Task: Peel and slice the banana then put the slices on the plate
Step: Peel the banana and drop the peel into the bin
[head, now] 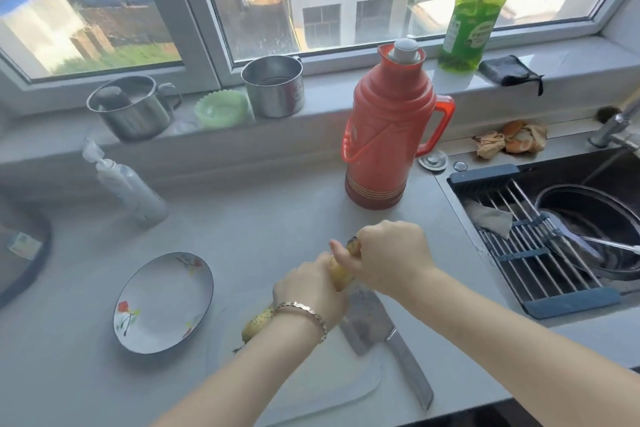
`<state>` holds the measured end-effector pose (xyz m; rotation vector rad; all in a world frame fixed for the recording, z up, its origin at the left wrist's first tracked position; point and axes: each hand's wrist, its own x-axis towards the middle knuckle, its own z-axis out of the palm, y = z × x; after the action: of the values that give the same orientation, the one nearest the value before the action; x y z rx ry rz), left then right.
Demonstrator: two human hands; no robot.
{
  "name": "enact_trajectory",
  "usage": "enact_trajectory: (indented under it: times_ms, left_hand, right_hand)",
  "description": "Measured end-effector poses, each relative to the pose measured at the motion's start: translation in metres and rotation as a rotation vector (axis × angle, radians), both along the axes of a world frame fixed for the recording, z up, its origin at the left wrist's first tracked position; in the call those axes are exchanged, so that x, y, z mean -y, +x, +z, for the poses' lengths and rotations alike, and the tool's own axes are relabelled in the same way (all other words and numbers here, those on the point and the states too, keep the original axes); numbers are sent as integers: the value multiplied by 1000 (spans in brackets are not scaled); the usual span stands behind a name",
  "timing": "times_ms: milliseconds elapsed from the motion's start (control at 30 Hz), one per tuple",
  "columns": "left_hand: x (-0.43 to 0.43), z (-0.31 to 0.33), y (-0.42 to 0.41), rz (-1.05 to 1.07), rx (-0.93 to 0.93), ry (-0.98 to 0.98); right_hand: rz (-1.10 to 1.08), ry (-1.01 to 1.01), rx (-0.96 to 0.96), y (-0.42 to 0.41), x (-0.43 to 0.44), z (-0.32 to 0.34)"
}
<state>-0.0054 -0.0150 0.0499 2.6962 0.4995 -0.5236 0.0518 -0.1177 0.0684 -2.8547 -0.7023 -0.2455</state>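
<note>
A spotted yellow banana [341, 276] is held above a pale cutting board [322, 388]. My left hand [308, 291], with a bracelet on its wrist, grips the banana's middle; its lower end shows below that wrist. My right hand [388, 255] grips the banana's upper end near the dark stem tip. The peel looks whole. A white plate [162, 305] with red flower prints sits empty on the counter to the left. A cleaver [384, 333] lies on the board under my hands, handle toward me.
A red thermos [388, 128] stands behind my hands. A sink [554, 229] with a rack and a pot lies to the right. A white bottle [128, 187] lies at the left. Metal pots, a green bowl and a green soap bottle [474, 14] line the windowsill.
</note>
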Motion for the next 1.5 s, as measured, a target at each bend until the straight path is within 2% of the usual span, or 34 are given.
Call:
enact_trajectory:
  times_ms: [67,133,200,267,333,400,433,500,567,633,700,800,933,1033,1067,1167,1267,1400,1500]
  left_hand:
    - [-6,3,-4,-51,26,69]
    - [-14,7,-12,-142,83,145]
    - [-21,11,-21,-204,162,132]
    - [-25,14,-28,-203,274,60]
    - [-26,18,-34,-187,372,-39]
    - [-26,20,-37,-161,381,-179]
    - [-26,21,-39,-125,369,-300]
    - [-24,24,-43,-21,342,-672]
    - [-22,27,-46,69,339,-996]
    - [-19,29,-50,159,357,-1141]
    - [-16,30,-53,221,347,-1176]
    - [-11,32,-59,310,381,-1174]
    - [-16,22,-56,699,381,-1377]
    - [-27,6,-48,1028,287,-1513]
    - [-32,2,-44,1141,289,-1566]
    - [-59,-11,-34,1422,407,-1712]
    - [-85,-17,-29,1625,561,-1789]
    - [-117,-27,-34,1667,754,-1823]
    - [-117,-20,-41,1472,647,-1832]
  right_hand:
    - [52,-68,-49,-3,-3,3]
    - [100,35,-212,-11,-1,-4]
    - [58,353,-493,-22,4,1]
    - [-41,870,-830,-33,5,7]
    - [-147,1190,-1090,-38,7,9]
    - [-184,1344,-1279,-40,7,14]
    - [-191,1435,-1391,-40,8,17]
    - [-172,1619,-1506,-39,9,18]
    - [-206,1731,-1505,-43,11,21]
    - [-307,1781,-1454,-46,13,19]
    - [-366,1822,-1374,-52,10,21]
    - [-317,1922,-1298,-62,3,28]
    - [-259,1914,-1177,-64,0,37]
    - [-265,1730,-1011,-64,5,40]
    - [-249,1750,-997,-64,9,42]
    - [-169,1994,-1054,-66,24,57]
    - [-144,2068,-1040,-63,36,71]
    - [-302,2102,-990,-45,57,80]
    - [-388,1849,-1062,-33,61,74]
